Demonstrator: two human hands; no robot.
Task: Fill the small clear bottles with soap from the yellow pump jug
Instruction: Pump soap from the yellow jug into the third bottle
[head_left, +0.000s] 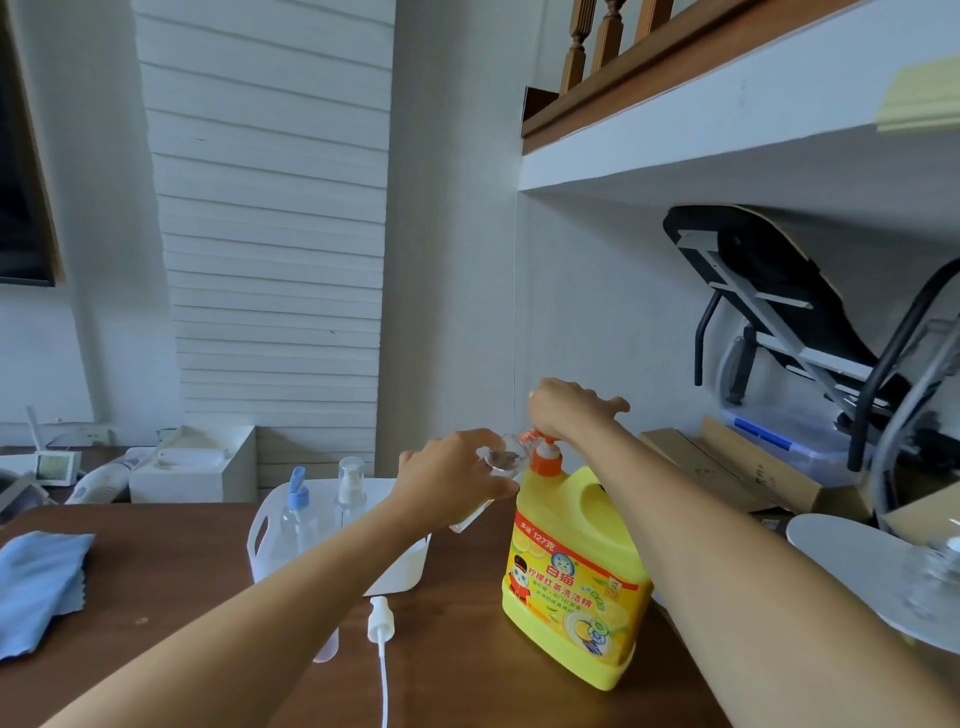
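At table centre-right, yellow pump jug (576, 577) stands upright on brown table (156, 571), label toward the camera. Orange pump (545, 457) is on top, spout pointing left. Right hand (566, 408) lies on top of pump head, thumb stuck out to the side. It reads as a push-down, not a grip; can't tell how far the head is depressed. Left hand (447, 473) is wrapped round a small clear bottle (501, 460), held off the table and tilted so the mouth meets the spout tip. Prob. tilted because the spout sits high and the opening is narrow. Hands are close but not touching, w/ the pump between them. Fill level inside isn't readable, as the fingers cover most of the body. Loose spray head w/ dip tube (378, 618) lies on table near front edge, likely off the bottle in hand so soap can go in. White basket (260, 530) sits left of jug, holding a blue-capped bottle (297, 499) and a clear-capped spray bottle (350, 483), both upright and capped, prob. queued. Blue cloth (39, 582) lies at far left, handy for drips.
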